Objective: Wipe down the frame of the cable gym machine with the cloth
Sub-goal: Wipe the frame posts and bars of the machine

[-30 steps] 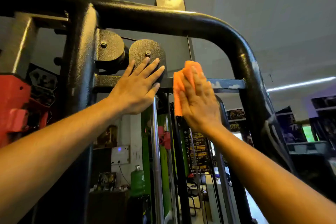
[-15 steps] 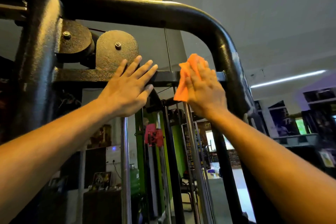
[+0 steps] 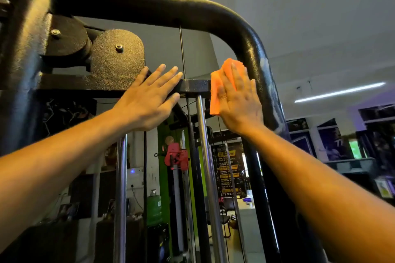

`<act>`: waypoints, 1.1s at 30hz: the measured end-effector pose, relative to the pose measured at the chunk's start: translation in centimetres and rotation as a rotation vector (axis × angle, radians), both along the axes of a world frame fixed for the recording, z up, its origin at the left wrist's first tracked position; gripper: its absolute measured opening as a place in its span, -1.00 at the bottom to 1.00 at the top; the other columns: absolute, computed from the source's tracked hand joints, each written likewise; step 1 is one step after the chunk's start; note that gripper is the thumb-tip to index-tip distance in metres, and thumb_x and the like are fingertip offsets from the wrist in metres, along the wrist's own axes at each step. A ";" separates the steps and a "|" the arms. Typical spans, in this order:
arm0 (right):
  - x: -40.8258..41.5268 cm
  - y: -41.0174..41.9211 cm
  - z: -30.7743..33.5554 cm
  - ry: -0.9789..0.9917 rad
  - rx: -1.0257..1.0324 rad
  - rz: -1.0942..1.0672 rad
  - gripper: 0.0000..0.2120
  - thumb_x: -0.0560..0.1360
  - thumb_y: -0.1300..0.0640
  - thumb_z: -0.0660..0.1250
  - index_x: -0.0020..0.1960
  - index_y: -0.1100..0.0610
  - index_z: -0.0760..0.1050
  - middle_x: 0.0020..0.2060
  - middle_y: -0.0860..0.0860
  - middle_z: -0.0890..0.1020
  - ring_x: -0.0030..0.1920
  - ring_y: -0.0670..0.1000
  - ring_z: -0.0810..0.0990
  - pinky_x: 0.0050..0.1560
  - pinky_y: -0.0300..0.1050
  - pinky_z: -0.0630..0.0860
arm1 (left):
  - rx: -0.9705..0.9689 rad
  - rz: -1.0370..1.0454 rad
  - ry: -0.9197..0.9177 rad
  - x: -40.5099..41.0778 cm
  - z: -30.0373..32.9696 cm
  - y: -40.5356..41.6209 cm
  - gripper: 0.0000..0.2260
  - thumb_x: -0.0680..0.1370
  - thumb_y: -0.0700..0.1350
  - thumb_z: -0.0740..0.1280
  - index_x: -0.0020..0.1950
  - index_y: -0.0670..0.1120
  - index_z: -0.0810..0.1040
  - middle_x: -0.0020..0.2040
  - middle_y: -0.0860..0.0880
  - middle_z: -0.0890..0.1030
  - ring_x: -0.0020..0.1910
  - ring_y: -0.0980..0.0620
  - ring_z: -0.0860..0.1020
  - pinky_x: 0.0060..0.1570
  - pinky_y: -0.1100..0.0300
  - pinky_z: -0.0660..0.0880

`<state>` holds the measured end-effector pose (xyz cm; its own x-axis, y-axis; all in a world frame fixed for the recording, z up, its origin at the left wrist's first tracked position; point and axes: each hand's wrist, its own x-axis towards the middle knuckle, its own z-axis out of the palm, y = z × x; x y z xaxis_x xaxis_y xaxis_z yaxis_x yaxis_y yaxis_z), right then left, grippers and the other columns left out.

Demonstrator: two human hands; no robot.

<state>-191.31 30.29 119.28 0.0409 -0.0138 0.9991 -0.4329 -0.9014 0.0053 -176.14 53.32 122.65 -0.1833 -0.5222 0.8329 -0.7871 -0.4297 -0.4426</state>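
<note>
A person's left hand (image 3: 147,100) is lying flat, fingers straight and spread, against the black crossbar (image 3: 194,86) of a cable machine frame (image 3: 213,14), holding nothing. At its ten o'clock, two round pebble-textured pulley plates (image 3: 116,55) are sitting bolted beside a thick glossy upright. A thin cable (image 3: 182,53) is dropping from the curved top tube between the hands. At three o'clock from the left hand, the right hand (image 3: 239,100) is pressing a soft orange cloth (image 3: 218,85) with flat fingers against the crossbar's end, where it meets the bent tube. Chrome guide rods (image 3: 204,145) are running down below. Beyond, a gym room is showing green panels, a red fitting (image 3: 176,157), a green water jug (image 3: 154,207) and a yellow-lettered poster (image 3: 228,174) reading "CITY CLUB".
</note>
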 end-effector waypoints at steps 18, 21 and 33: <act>-3.6 0.5 1.9 -0.108 -0.114 0.194 -0.52 0.78 -0.13 0.16 0.58 0.08 0.49 0.61 0.01 0.43 0.56 0.01 0.45 0.51 0.10 0.53 | -0.089 -0.078 -0.085 -0.3 -0.3 -2.5 -0.34 0.69 0.29 -0.10 0.74 0.03 0.17 0.75 0.07 0.16 0.75 0.07 -0.03 0.70 -0.15 -0.19; -4.6 1.0 2.5 -0.233 -0.200 0.104 -0.54 0.80 -0.12 0.15 0.63 0.02 0.44 0.65 0.07 0.37 0.62 0.13 0.39 0.55 0.12 0.48 | -0.067 -0.089 -0.098 -1.2 -0.1 -3.6 -0.33 0.68 0.29 -0.11 0.74 0.04 0.16 0.74 0.07 0.17 0.74 0.07 -0.01 0.70 -0.15 -0.17; -5.2 -3.5 0.6 0.091 -0.016 -0.245 -0.31 0.77 -0.30 -0.12 0.76 -0.09 -0.31 0.74 0.01 -0.33 0.74 0.14 -0.32 0.73 0.35 -0.11 | -0.007 -0.092 -0.060 -6.2 0.9 -10.1 -0.41 0.75 0.25 -0.05 0.75 0.06 0.11 0.75 0.06 0.14 0.75 0.02 -0.03 0.69 -0.21 -0.19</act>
<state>-196.56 26.77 119.91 0.1277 -0.0181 0.9917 -0.6351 -0.7694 0.0678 -182.31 43.27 123.59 -0.2795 -0.4951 0.8226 -0.7956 -0.3602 -0.4871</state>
